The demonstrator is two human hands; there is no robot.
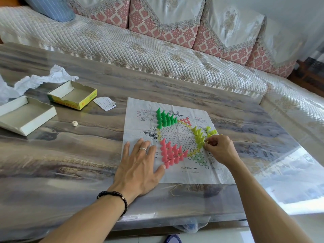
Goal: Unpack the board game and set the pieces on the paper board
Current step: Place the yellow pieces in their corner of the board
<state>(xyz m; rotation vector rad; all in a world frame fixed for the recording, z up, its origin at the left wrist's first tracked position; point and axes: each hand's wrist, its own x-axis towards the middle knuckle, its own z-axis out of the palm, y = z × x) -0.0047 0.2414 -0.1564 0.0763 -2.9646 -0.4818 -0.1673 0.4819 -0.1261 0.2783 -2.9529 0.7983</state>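
the thin white paper board printed with a star of small circles point(175, 137) lies flat on the glossy wood-grain desk point(70, 155), near the front edge, so both hands reach it easily. the paper is creased and light, which is probably why the left hand point(140, 163) rests on its near-left part: fingers straight and spread, palm down, pressing the sheet so it does not slide or lift. its thumb tip lies just beside the cluster of pink cone-shaped plastic pieces point(171, 154), which stand upright at the lower-left point of the star.

the bright green cone-shaped plastic pieces point(165, 119) stand grouped at the upper-left point. the yellow-green cone-shaped plastic pieces point(201, 135) are at the right point, some upright in a row, a few beyond them lying on their sides, not yet set.

the right hand point(220, 149) has its fingers curled and pinches a small yellow piece at the near end of that row, seemingly setting it on a circle.

the yellow cardboard box tray point(73, 95) and the plain white box half point(26, 114) sit open, well apart to the left.
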